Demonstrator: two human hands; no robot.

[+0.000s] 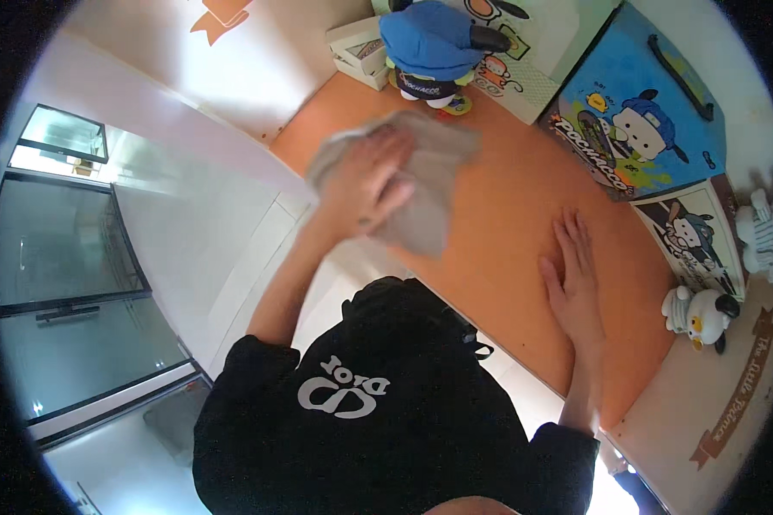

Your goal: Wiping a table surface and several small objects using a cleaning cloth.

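My left hand (365, 184) presses a grey cloth (429, 202) onto the orange tabletop (507, 223), near its left edge; the hand and cloth are blurred. My right hand (571, 279) lies flat, palm down, fingers together, on the orange surface further right, holding nothing. A plush toy with a blue cap (434, 47) stands at the far end of the table, just beyond the cloth.
A white box (361, 51) sits beside the plush toy. Cartoon picture boards (640, 120) lean along the right side. Small white duck figures (704, 313) stand at the right edge. A white tiled floor (189, 232) and glass doors (60, 249) are left.
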